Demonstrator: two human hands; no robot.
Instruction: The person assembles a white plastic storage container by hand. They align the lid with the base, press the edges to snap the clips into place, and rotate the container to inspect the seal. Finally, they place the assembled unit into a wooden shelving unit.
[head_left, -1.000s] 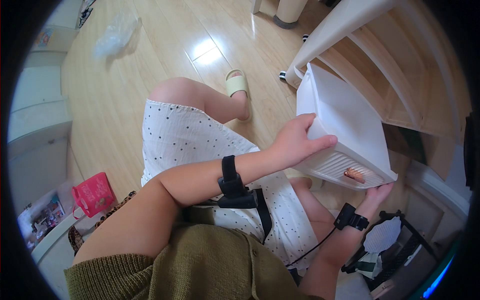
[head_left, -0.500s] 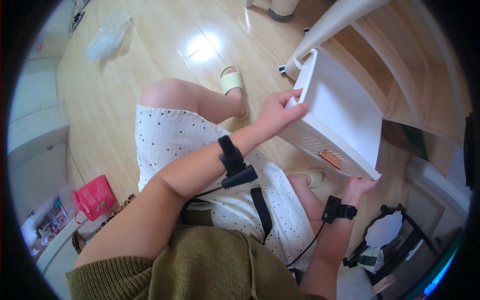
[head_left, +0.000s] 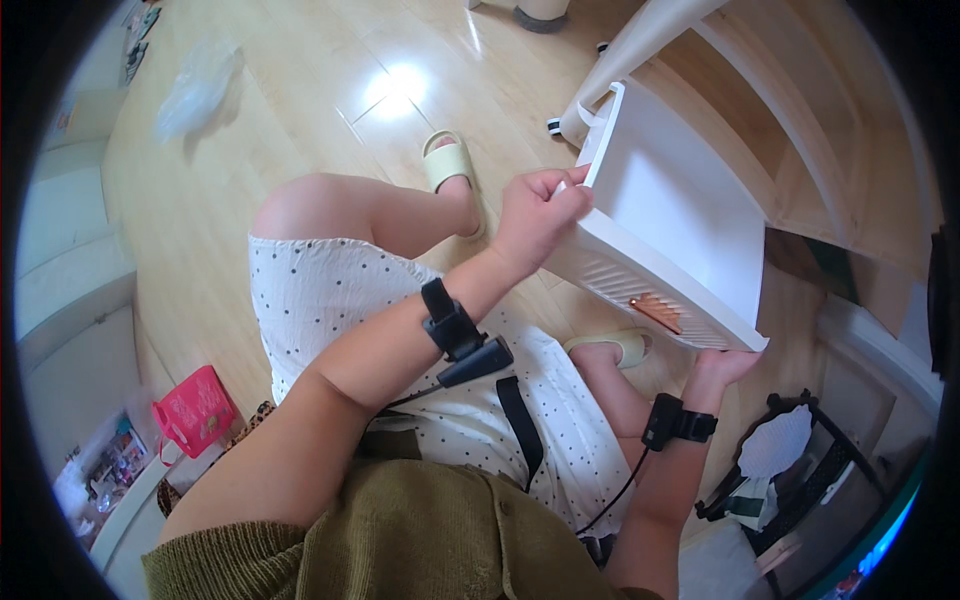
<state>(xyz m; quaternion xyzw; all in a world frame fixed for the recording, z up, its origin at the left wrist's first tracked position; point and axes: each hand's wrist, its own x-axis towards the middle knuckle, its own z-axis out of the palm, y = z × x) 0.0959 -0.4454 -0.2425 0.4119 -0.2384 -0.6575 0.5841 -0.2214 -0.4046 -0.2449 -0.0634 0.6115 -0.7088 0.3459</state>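
A white plastic drawer (head_left: 690, 225) with a ribbed front and a copper-coloured handle (head_left: 657, 311) is held tilted in front of me, at the right of the view. Nothing lies on the part of its inside that shows. My left hand (head_left: 543, 212) is closed over the drawer's left front corner, thumb on top of the rim. Under the right front corner sits my right hand (head_left: 728, 366), its fingers mostly hidden behind the drawer. The drawer's far end is right by the pale cabinet frame (head_left: 650, 50).
Open compartments (head_left: 830, 110) of a pale shelf unit curve along the upper right. A clear plastic bag (head_left: 200, 90) lies on the wood floor. At lower left is a pink bag (head_left: 195, 410); a black rack (head_left: 810, 470) with a white oval piece stands at lower right.
The drawer's left side and my left hand have shifted slightly left and toward the far side. My right hand keeps its place under the other corner. The view has turned a little.
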